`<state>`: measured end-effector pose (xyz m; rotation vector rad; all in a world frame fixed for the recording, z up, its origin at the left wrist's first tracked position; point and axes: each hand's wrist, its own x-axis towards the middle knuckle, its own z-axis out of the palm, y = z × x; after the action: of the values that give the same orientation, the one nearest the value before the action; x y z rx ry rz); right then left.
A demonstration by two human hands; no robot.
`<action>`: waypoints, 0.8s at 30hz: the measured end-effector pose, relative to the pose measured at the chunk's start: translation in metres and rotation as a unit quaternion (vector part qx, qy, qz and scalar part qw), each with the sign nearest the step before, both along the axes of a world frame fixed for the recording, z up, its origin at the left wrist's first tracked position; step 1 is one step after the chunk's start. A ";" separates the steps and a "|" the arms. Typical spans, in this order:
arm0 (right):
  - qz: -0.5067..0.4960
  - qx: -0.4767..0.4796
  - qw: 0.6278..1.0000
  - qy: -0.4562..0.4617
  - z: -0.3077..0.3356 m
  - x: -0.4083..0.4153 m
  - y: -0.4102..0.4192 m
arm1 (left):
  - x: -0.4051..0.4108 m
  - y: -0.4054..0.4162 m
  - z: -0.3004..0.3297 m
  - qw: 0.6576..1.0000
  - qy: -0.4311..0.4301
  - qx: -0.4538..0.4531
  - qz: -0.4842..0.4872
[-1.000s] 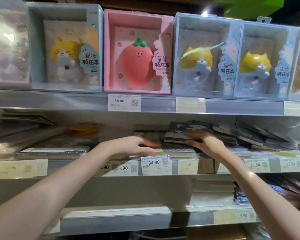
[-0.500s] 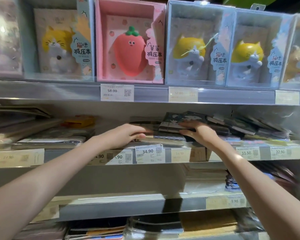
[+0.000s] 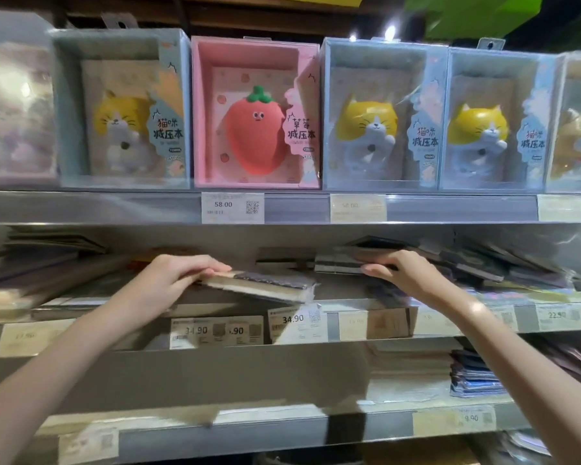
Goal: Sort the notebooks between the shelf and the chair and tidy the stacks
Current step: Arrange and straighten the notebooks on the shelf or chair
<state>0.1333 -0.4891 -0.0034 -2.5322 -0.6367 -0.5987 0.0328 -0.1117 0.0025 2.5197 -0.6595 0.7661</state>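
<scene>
Both my hands reach into the middle shelf [image 3: 349, 325] of a shop display. My left hand [image 3: 178, 280] grips the left end of a thick dark-covered notebook [image 3: 269, 286], which tilts with its right end down at the shelf's front. My right hand [image 3: 406, 275] rests with fingers curled over the edge of a flat stack of dark notebooks [image 3: 339, 263] further back. More notebook stacks [image 3: 503, 266] lie fanned to the right, and pale ones [image 3: 31, 283] lie at the left. No chair is in view.
The top shelf holds boxed cat notebooks [image 3: 379, 115] and a pink strawberry box [image 3: 255, 112]. Price tags [image 3: 296, 322] line the shelf rails. A lower shelf [image 3: 282, 427] carries a small dark stack [image 3: 473, 377] at the right.
My left hand has closed on the thick notebook and lifted its left end off the shelf. My right hand has shifted slightly right along its stack. The view has tilted up.
</scene>
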 end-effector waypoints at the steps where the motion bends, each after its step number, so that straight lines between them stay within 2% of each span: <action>1: 0.009 -0.005 1.000 0.001 0.000 -0.006 0.004 | -0.006 0.007 -0.005 0.999 -0.021 0.035 0.016; 5: 0.027 -0.044 0.999 -0.006 -0.003 -0.024 0.022 | -0.027 0.010 -0.023 0.976 -0.107 0.155 0.111; 8: 0.034 -0.030 0.999 -0.016 -0.007 -0.032 0.025 | -0.025 -0.004 -0.026 0.953 -0.183 0.208 0.119; 10: 0.052 -0.019 0.998 -0.007 -0.012 -0.038 0.025 | -0.021 -0.018 -0.027 0.949 -0.201 0.220 0.102; 12: 0.029 -0.057 0.998 -0.020 -0.020 -0.040 0.026 | -0.016 -0.034 -0.030 0.952 -0.204 0.216 0.078; 14: -0.024 -0.105 0.992 -0.057 -0.028 -0.040 0.027 | -0.011 -0.049 -0.031 0.955 -0.202 0.205 0.074; 18: -0.029 -0.082 0.972 -0.219 -0.043 -0.039 0.032 | -0.009 -0.059 -0.035 0.947 -0.234 0.196 0.103; 24: -0.046 -0.093 0.936 -0.337 -0.038 -0.045 0.034 | -0.008 -0.057 -0.035 0.938 -0.267 0.192 0.107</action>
<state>0.0887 -0.4554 -0.0409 -2.5101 -0.8330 -1.5374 0.0245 -0.1690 -0.0330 2.7719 -0.7728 1.5702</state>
